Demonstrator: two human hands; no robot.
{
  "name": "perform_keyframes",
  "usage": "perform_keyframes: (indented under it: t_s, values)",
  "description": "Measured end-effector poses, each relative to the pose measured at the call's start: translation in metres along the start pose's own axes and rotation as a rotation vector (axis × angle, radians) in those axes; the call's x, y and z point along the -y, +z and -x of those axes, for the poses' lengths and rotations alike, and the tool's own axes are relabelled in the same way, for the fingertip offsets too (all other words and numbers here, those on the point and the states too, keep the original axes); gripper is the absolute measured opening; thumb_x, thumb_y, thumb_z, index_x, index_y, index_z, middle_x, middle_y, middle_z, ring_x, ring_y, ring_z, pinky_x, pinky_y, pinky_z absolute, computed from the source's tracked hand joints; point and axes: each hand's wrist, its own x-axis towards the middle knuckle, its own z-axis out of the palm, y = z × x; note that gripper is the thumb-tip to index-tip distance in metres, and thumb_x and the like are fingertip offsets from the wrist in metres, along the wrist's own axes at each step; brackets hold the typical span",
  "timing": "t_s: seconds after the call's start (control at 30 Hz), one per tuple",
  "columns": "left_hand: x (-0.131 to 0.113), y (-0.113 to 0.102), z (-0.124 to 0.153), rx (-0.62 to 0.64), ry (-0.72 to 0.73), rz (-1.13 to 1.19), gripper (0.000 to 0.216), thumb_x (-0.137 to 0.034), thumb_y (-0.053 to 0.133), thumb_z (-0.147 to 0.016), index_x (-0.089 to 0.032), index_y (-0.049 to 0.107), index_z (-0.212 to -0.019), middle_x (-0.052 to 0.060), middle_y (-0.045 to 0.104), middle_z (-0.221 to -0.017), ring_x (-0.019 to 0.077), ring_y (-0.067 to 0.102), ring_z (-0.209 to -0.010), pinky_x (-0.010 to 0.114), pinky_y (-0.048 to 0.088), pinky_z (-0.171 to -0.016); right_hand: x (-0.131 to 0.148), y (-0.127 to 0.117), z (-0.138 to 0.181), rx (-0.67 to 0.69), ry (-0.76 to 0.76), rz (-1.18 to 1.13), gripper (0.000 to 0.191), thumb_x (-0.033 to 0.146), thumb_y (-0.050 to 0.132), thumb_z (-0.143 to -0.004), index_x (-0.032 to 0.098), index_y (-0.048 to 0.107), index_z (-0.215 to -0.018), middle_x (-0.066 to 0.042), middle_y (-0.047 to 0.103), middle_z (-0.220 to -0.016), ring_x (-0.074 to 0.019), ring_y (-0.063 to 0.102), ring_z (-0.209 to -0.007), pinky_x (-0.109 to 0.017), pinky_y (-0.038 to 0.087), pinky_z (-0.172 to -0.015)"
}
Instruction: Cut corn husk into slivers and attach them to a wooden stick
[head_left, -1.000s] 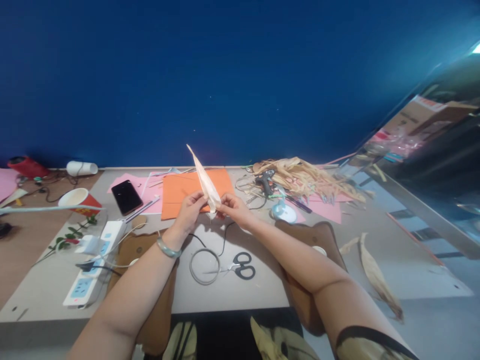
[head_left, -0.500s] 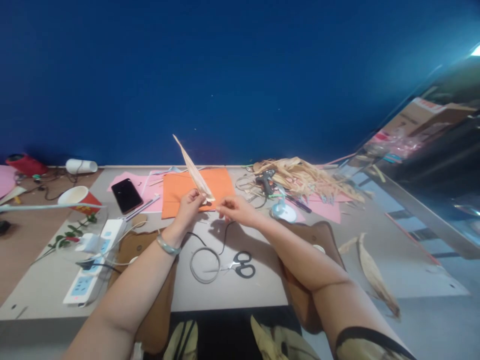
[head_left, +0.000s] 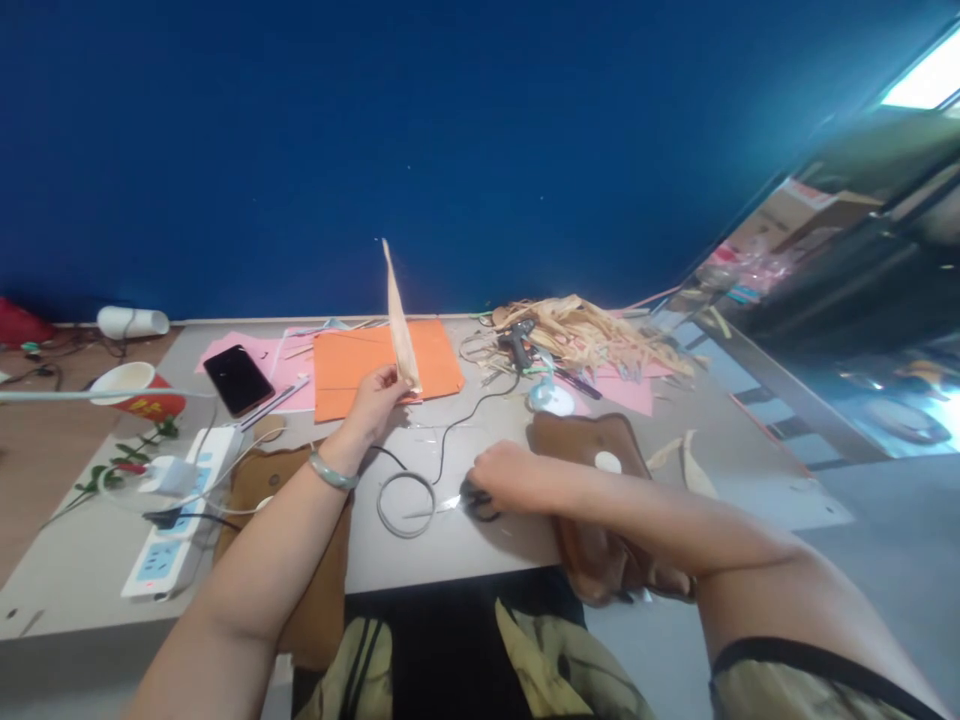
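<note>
Pinched at its lower end, a long pale strip of dried corn husk (head_left: 401,335) stands nearly upright in my left hand (head_left: 380,397), above the front of the orange paper (head_left: 345,375). My right hand (head_left: 508,478) is down at the table, its fingers curled on the black handles of the scissors (head_left: 480,500). Their blades point left and lie across a coil of grey wire (head_left: 384,512). The right fingertips are partly hidden behind the hand itself.
A black glue gun (head_left: 517,343) lies by a heap of dried husks (head_left: 592,330) at the back right. Left stand a phone (head_left: 238,380), a power strip (head_left: 176,520) and a paper cup (head_left: 154,395). Brown pads (head_left: 585,440) lie under both forearms.
My right hand has left the husk's lower end and come down toward me onto the scissors' handles. The husk in my left hand has turned more upright. The view has shifted slightly.
</note>
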Motion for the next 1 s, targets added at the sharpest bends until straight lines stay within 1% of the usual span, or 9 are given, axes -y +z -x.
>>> perform_keyframes:
  t_s: [0.1,0.2,0.3,0.47,0.57,0.7,0.83,0.93,1.0]
  values:
    - [0.0,0.0,0.001,-0.017,-0.026,0.019,0.024,-0.029,0.072,-0.059,-0.015,0.06,-0.074,-0.001,0.058,-0.064,0.0121,0.059,-0.059,0.03,0.053,-0.06,0.002,0.012,0.007,-0.026,0.08,-0.03,0.024,0.03,0.058,-0.075,0.012,0.07,-0.086,-0.014,0.068,-0.082,-0.022,0.063,-0.071,-0.027,0.037,-0.058]
    - [0.002,0.0,0.0,-0.021,-0.065,0.032,0.021,-0.027,0.068,-0.06,-0.015,0.06,-0.077,-0.001,0.059,-0.062,0.0156,0.062,-0.063,0.03,0.053,-0.06,0.002,0.017,0.012,-0.078,0.107,-0.057,0.025,0.029,0.057,-0.075,0.014,0.068,-0.093,-0.014,0.065,-0.093,-0.0222,0.062,-0.079,-0.027,0.039,-0.061]
    - [0.004,0.0,-0.001,-0.044,-0.008,-0.013,0.021,-0.023,0.065,-0.062,-0.015,0.062,-0.081,-0.001,0.06,-0.061,0.0139,0.062,-0.061,0.029,0.052,-0.062,-0.002,0.019,0.017,-0.138,0.093,-0.093,0.027,0.032,0.059,-0.074,0.014,0.066,-0.092,-0.014,0.06,-0.099,-0.0225,0.059,-0.084,-0.028,0.04,-0.064]
    - [0.001,-0.002,-0.002,-0.13,0.191,-0.074,0.022,-0.019,0.064,-0.061,-0.014,0.064,-0.083,0.0,0.063,-0.067,0.011,0.059,-0.059,0.026,0.048,-0.064,-0.012,0.016,0.023,-0.167,0.13,-0.218,0.017,0.027,0.058,-0.07,0.017,0.065,-0.083,-0.008,0.061,-0.088,-0.0179,0.058,-0.074,-0.025,0.039,-0.063]
    - [-0.004,-0.003,-0.001,-0.163,0.237,-0.065,0.015,-0.018,0.064,-0.061,-0.015,0.063,-0.075,-0.001,0.061,-0.063,0.0107,0.056,-0.059,0.025,0.044,-0.063,-0.017,0.011,0.028,-0.167,0.147,-0.273,0.013,0.025,0.057,-0.07,0.017,0.066,-0.075,-0.007,0.062,-0.083,-0.0157,0.056,-0.068,-0.024,0.038,-0.06]
    - [-0.009,-0.003,0.002,-0.183,0.286,-0.101,0.007,-0.016,0.059,-0.064,-0.016,0.063,-0.069,-0.002,0.057,-0.058,0.0103,0.051,-0.057,0.023,0.041,-0.06,-0.027,0.0,0.039,-0.21,0.18,-0.377,0.013,0.028,0.062,-0.067,0.016,0.064,-0.07,-0.006,0.062,-0.077,-0.0156,0.055,-0.07,-0.023,0.037,-0.061]
    - [-0.008,-0.006,0.002,-0.23,0.307,-0.14,0.01,-0.016,0.054,-0.066,-0.017,0.064,-0.066,-0.002,0.056,-0.058,0.0104,0.05,-0.059,0.022,0.04,-0.06,-0.037,-0.012,0.056,-0.235,0.213,-0.628,0.018,0.031,0.067,-0.063,0.016,0.057,-0.065,-0.001,0.056,-0.065,-0.0128,0.05,-0.062,-0.023,0.034,-0.056]
    - [-0.003,-0.007,-0.002,-0.273,0.234,-0.132,0.011,-0.019,0.055,-0.068,-0.017,0.064,-0.073,-0.001,0.059,-0.065,0.0118,0.055,-0.065,0.023,0.043,-0.062,-0.035,-0.018,0.066,-0.188,0.134,-0.999,0.023,0.032,0.067,-0.061,0.017,0.05,-0.065,0.002,0.053,-0.061,-0.0113,0.049,-0.058,-0.022,0.035,-0.053]
    - [-0.001,-0.007,-0.004,-0.269,0.189,-0.095,0.013,-0.021,0.057,-0.068,-0.016,0.064,-0.078,0.0,0.061,-0.07,0.0126,0.058,-0.068,0.024,0.045,-0.064,-0.031,-0.02,0.07,-0.203,0.1,-1.244,0.027,0.033,0.068,-0.062,0.018,0.046,-0.067,0.002,0.054,-0.063,-0.0118,0.052,-0.058,-0.023,0.038,-0.053]
